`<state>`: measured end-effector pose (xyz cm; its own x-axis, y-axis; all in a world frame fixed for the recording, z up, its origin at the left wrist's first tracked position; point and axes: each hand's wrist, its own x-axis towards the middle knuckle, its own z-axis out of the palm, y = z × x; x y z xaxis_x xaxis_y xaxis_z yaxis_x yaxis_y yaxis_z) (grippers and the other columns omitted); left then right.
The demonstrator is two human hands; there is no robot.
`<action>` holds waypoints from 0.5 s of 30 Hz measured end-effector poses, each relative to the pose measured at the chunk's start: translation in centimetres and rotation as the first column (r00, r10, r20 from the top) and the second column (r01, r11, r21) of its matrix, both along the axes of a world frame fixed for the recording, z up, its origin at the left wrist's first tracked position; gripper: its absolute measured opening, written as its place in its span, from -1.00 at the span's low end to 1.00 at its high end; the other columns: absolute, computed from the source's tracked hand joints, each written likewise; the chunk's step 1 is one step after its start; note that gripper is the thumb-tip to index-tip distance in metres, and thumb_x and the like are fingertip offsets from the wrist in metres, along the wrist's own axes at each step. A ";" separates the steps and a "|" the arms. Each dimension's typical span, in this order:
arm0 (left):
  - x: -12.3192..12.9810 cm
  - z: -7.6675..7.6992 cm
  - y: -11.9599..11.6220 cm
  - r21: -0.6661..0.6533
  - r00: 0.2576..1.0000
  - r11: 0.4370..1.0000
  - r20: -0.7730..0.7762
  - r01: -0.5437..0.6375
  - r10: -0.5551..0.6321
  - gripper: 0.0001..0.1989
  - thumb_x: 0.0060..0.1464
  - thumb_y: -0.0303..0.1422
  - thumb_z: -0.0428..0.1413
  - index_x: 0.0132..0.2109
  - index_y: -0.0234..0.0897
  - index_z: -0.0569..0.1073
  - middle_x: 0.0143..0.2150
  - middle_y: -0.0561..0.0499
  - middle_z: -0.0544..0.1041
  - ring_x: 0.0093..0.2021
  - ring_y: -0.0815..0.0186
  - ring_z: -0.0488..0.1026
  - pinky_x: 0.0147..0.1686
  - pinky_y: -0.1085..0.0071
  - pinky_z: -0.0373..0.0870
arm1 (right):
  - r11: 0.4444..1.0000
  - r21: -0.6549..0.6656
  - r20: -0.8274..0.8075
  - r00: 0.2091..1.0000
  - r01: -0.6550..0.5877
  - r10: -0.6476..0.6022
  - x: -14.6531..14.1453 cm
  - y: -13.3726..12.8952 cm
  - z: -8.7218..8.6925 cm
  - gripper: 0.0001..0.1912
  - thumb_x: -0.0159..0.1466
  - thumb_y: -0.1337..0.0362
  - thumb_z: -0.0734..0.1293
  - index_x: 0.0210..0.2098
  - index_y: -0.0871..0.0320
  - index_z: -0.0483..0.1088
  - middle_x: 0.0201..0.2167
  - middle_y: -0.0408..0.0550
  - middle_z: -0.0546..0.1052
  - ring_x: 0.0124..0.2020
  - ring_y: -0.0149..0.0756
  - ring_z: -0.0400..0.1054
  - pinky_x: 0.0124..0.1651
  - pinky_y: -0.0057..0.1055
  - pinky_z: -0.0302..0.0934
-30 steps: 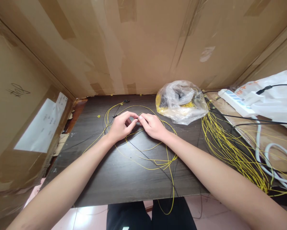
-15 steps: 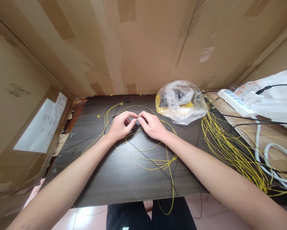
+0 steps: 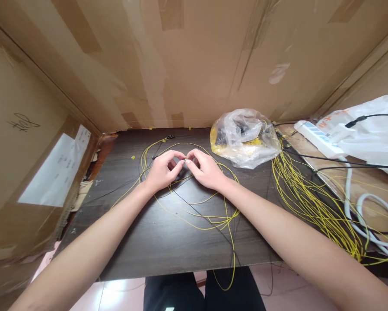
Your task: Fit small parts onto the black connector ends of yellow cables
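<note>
My left hand [image 3: 163,170] and my right hand [image 3: 207,169] meet above the table, thumbs and forefingers pinched tip to tip. A speck of yellow shows at the right fingertips, on a tiny piece [image 3: 186,160] mostly covered by the fingers. What the left fingertips grip is too small to make out. Beneath both hands lies a loose coil of thin yellow wire [image 3: 197,228], with a thin black wire [image 3: 197,210] crossing it. Black connector ends [image 3: 170,137] rest beyond the left hand, and a small yellow tag [image 3: 133,157] lies to their left.
A clear plastic bag [image 3: 246,138] holding yellow bits stands at the back right. Past it, a bundle of yellow wires [image 3: 310,203] hangs over the right edge near a white power strip [image 3: 320,140]. Cardboard walls [image 3: 194,65] enclose the dark table [image 3: 142,255].
The hands stay in nearly the same place. The right fingers have shifted slightly, and a bit of yellow now shows between the fingertips.
</note>
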<state>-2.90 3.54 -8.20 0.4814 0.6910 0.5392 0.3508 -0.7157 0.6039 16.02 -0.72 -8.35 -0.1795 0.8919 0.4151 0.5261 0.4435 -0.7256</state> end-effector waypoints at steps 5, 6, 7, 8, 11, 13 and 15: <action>0.0 0.0 0.0 -0.030 1.000 0.999 0.003 0.012 -0.012 -0.84 0.26 -0.30 0.16 -0.12 -0.30 0.54 -0.21 -0.05 0.62 -0.47 0.41 0.48 -0.45 0.48 0.45 | 1.000 -0.002 0.020 1.000 0.001 -0.001 0.0 -0.1 0.1 -0.89 0.41 0.24 0.24 -0.25 0.12 0.33 -0.28 -0.08 0.49 -0.33 -0.30 0.32 -0.23 -0.36 0.16; 0.0 0.0 0.0 -0.030 1.000 0.999 0.003 0.013 -0.012 -0.84 0.26 -0.30 0.16 -0.12 -0.30 0.54 -0.21 -0.05 0.62 -0.47 0.41 0.48 -0.45 0.47 0.45 | 1.000 -0.004 0.022 1.000 0.002 -0.002 0.0 -0.1 0.1 -0.88 0.41 0.24 0.24 -0.25 0.12 0.34 -0.28 -0.08 0.49 -0.32 -0.29 0.32 -0.22 -0.36 0.16; 0.0 0.0 0.0 -0.028 1.000 1.000 0.003 0.011 -0.011 -0.84 0.26 -0.30 0.16 -0.12 -0.30 0.54 -0.22 -0.04 0.62 -0.47 0.41 0.48 -0.45 0.47 0.45 | 1.000 -0.006 0.025 1.000 0.000 0.000 0.0 -0.1 0.1 -0.87 0.42 0.24 0.23 -0.25 0.12 0.34 -0.28 -0.08 0.49 -0.31 -0.29 0.33 -0.21 -0.36 0.15; 0.0 0.0 0.0 -0.023 1.000 1.000 0.003 0.009 -0.009 -0.84 0.26 -0.31 0.15 -0.12 -0.29 0.54 -0.22 -0.04 0.62 -0.47 0.41 0.47 -0.44 0.47 0.45 | 1.000 -0.007 0.027 1.000 -0.002 0.002 0.0 -0.1 0.1 -0.85 0.43 0.23 0.22 -0.26 0.12 0.34 -0.28 -0.08 0.49 -0.29 -0.28 0.33 -0.20 -0.35 0.15; 0.0 -0.1 0.0 -0.004 1.000 1.000 0.004 0.006 -0.006 -0.84 0.27 -0.31 0.15 -0.11 -0.29 0.54 -0.21 -0.03 0.61 -0.47 0.41 0.47 -0.43 0.47 0.45 | 1.000 -0.006 0.035 0.999 -0.013 0.013 0.0 -0.1 0.1 -0.81 0.45 0.23 0.19 -0.27 0.13 0.35 -0.29 -0.07 0.49 -0.27 -0.26 0.34 -0.17 -0.34 0.14; 0.0 -0.1 0.0 0.010 1.000 1.000 0.002 0.009 -0.009 -0.85 0.27 -0.31 0.15 -0.11 -0.28 0.54 -0.21 -0.03 0.61 -0.47 0.42 0.46 -0.43 0.48 0.44 | 1.000 -0.006 0.039 0.999 -0.022 0.022 0.0 0.0 0.1 -0.79 0.46 0.22 0.17 -0.28 0.14 0.35 -0.31 -0.07 0.49 -0.27 -0.26 0.34 -0.17 -0.33 0.13; 0.0 0.0 -0.1 0.027 1.000 0.999 -0.008 0.018 -0.017 -0.86 0.27 -0.33 0.14 -0.11 -0.28 0.54 -0.23 -0.01 0.60 -0.48 0.43 0.44 -0.43 0.48 0.44 | 1.000 -0.005 0.051 0.998 -0.028 0.028 0.1 0.0 0.0 -0.74 0.47 0.22 0.14 -0.31 0.13 0.33 -0.34 -0.07 0.47 -0.29 -0.26 0.34 -0.18 -0.33 0.13</action>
